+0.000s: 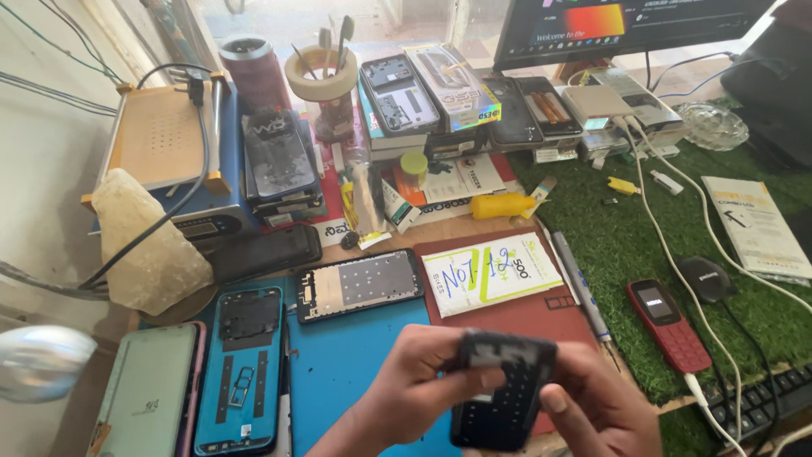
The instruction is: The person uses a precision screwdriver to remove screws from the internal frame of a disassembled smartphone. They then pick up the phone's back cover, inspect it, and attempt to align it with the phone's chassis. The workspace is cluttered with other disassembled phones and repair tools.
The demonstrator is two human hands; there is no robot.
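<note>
Both hands held one small black keypad phone [503, 391] low over the front edge of the blue mat [355, 355], which serves as the landmark here. The left hand [414, 391] had its fingers curled shut around the phone's upper left side, thumb across its top. The right hand [596, 406] pinched the right edge, thumb pressed on the front near the keys; its other fingers were hidden behind the phone and cut off by the frame's bottom.

On the mat's left part lay one blue phone back [239, 368] with its insides showing, and left of that one pale green phone [148, 393], partly out of frame. At the mat's far edge lay one phone frame [359, 283] with a silver plate. Right of the mat sat a maroon pad [541, 317] bearing one white packet [491, 272], with one pen-like tool [582, 283] along its right side. Further right, on green turf [643, 228], lay one red keypad phone [668, 324] and two white cables [668, 254].

Beyond the mat were one black phone [264, 252], a blue machine [173, 161] with a wooden top, a pale stone-like lump [148, 245], stacked phone parts too jumbled to count, a cup of tools [321, 80] and a monitor [617, 25], cut off above.
</note>
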